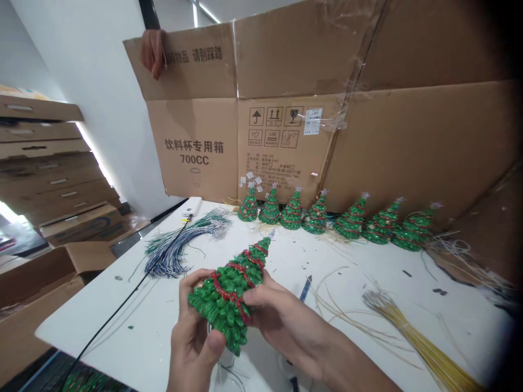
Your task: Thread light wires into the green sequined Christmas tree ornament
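Observation:
A green toy Christmas tree point(232, 286) with red garland and a pale star tip is held tilted above the white table point(139, 326), its tip pointing up and to the right. My left hand point(194, 332) grips its wide base from the left, thumb on the lower edge. On the right side, my right hand point(281, 321) holds it with the thumb against the red garland. Thin wires hang beneath the base, partly hidden by my hands.
Several similar trees point(316, 213) line the back by a cardboard wall point(281, 60). Blue-green wires point(171, 250) lie left, with a white device point(192, 207) and black cable. Yellow wires point(425, 343) lie right; a blue pen-like object point(305, 287) is behind my right hand. An open box point(24, 321) stands left.

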A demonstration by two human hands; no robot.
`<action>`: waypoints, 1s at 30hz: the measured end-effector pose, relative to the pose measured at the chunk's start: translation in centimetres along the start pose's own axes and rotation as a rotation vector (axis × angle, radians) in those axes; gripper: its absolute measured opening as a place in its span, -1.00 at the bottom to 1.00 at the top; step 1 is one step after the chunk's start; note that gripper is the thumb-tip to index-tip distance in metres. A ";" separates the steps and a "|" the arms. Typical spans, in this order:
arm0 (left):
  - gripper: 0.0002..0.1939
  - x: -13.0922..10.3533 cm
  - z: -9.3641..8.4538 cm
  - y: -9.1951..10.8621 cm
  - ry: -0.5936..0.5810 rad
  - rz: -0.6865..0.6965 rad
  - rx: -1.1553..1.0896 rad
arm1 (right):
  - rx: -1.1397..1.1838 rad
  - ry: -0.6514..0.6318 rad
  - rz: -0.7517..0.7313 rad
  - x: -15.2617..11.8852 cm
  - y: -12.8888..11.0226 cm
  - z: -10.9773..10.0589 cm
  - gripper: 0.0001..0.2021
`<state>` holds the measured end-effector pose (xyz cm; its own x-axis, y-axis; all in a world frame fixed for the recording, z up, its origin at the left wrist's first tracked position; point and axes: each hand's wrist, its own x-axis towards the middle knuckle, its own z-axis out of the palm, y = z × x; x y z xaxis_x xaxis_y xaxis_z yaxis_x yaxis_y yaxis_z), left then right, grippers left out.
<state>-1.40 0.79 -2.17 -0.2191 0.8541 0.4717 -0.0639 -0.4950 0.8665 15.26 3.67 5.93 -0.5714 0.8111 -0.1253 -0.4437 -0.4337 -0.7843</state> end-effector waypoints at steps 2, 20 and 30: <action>-0.49 0.0 0.0 0.1 -0.001 -0.006 -0.020 | -0.003 -0.003 0.008 0.0 -0.1 0.1 -0.66; -0.32 -0.1 1.9 2.1 0.046 -0.051 0.027 | -0.147 0.082 -0.029 -1.2 -1.7 0.4 -0.42; -0.27 -0.4 2.4 2.0 0.070 -0.006 0.062 | -0.220 -0.004 -0.018 -1.9 -2.9 0.0 -0.38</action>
<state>0.87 -0.15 -0.22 -0.2869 0.8428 0.4554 -0.0059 -0.4769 0.8789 17.64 3.38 8.40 -0.5677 0.8161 -0.1078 -0.2931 -0.3228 -0.8999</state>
